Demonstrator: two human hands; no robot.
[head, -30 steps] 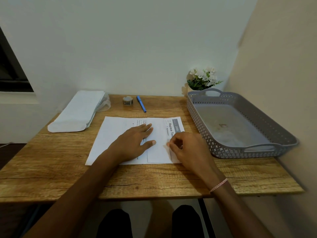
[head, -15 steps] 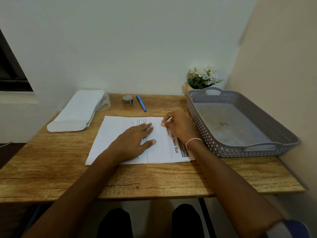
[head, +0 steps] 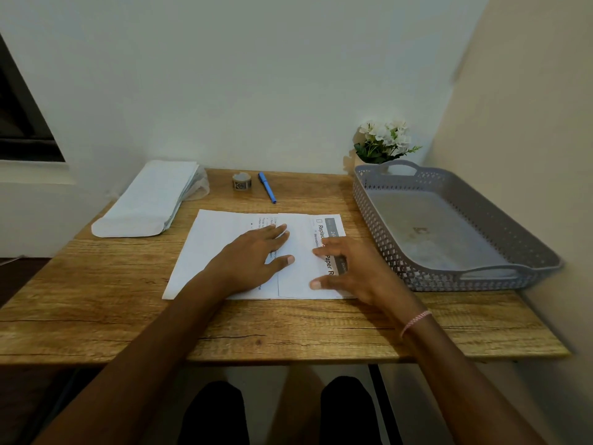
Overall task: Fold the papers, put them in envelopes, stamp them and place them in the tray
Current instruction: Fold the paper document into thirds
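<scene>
A white printed paper point(head: 211, 248) lies flat in the middle of the wooden table point(head: 96, 303), its right part folded over to the left. My left hand point(head: 253, 256) rests flat on the paper with straight fingers. My right hand point(head: 349, 268) presses on the folded flap near its right crease, fingers spread. A stack of white envelopes point(head: 150, 200) lies at the back left. A small roll of stamps point(head: 241, 181) stands at the back. The grey perforated tray point(head: 526, 248) sits at the right.
A blue pen point(head: 267, 187) lies beside the stamp roll. A pot of white flowers point(head: 383, 142) stands behind the tray in the corner. Walls close off the back and right. The table's front edge runs near my knees.
My right hand slid from the fold's near end to its far end, then came back to the middle of the flap with fingers spread. My left hand stayed put.
</scene>
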